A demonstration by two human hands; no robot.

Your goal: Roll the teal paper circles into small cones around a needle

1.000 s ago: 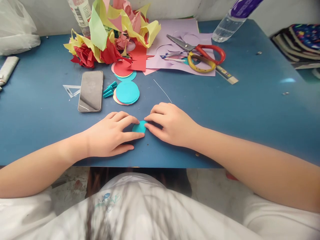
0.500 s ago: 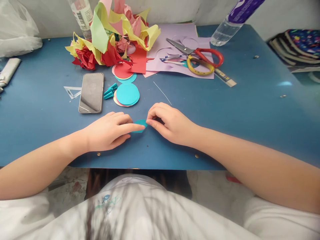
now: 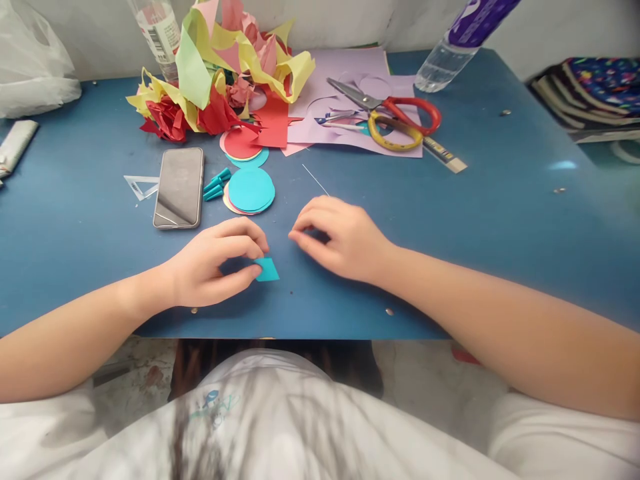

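My left hand [image 3: 215, 263] pinches a small folded piece of turquoise paper [image 3: 269, 269] between thumb and fingers, low over the blue table. Part of the paper is hidden by the fingertips. To the right, apart from the paper, my right hand [image 3: 343, 240] has its thumb and forefinger closed together, and nothing shows between them. Just beyond my left hand lies a stack of paper circles [image 3: 251, 189], turquoise on top. Several rolled turquoise paper cones [image 3: 217, 184] rest beside that stack.
A phone [image 3: 179, 188] lies left of the cones, partly over a clear set square [image 3: 139, 187]. Behind are more circles [image 3: 243, 143], crumpled paper scraps [image 3: 220, 100], and scissors [image 3: 383, 107] on purple paper [image 3: 345, 63]. Bottles [image 3: 445, 63] stand at the back.
The turquoise paper has come away from my right fingertips and shifted slightly left and nearer with my left hand. My left fingers went from lying over it to pinching it.
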